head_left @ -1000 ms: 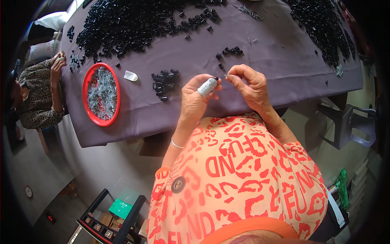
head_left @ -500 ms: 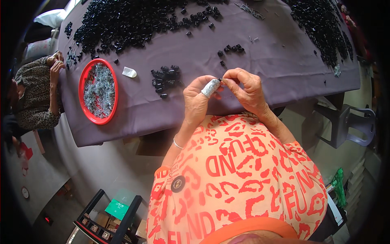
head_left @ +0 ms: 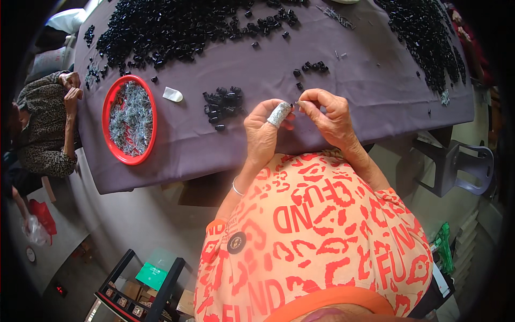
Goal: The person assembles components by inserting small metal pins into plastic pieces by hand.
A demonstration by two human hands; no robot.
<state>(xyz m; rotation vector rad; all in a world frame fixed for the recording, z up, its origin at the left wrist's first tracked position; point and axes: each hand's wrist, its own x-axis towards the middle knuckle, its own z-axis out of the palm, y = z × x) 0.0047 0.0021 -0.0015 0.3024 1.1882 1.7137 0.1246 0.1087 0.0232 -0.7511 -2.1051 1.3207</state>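
left hand [head_left: 263,131] grip pinched | right hand [head_left: 327,110] grip pinched | small black piece [head_left: 293,104] between both fingertips

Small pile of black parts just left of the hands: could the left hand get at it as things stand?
Probably yes. The small pile of black parts lies on bare purple cloth close beside the left hand, with nothing between them. That hand, though, is pinched with the right hand around a tiny piece.
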